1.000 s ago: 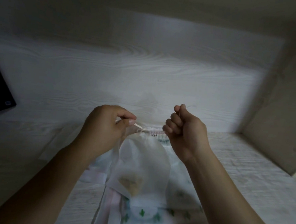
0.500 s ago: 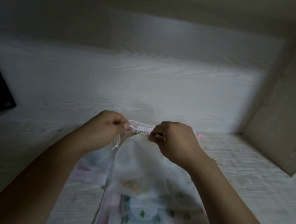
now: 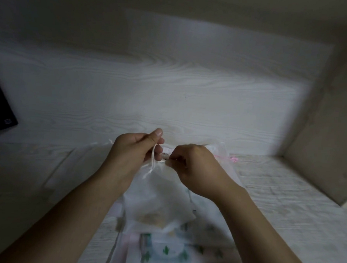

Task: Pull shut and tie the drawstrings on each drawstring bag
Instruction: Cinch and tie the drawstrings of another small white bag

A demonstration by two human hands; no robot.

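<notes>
While both hands meet at the gathered neck of a sheer white bag (image 3: 159,193), the left hand (image 3: 134,151) pinches a white drawstring (image 3: 153,158) between thumb and curled fingers, the cord's loose end hanging down over the fabric. Just beside it, the right hand (image 3: 194,168) has its fingers curled tight at the bag's mouth, pinching there. The bag lies on a pale wooden table (image 3: 285,197), over other flat bags, one printed with green cactuses (image 3: 174,252).

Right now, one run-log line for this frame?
stage: tying | left hand: pinches drawstring | right hand: pinches white bag neck | knot: unclear
</notes>
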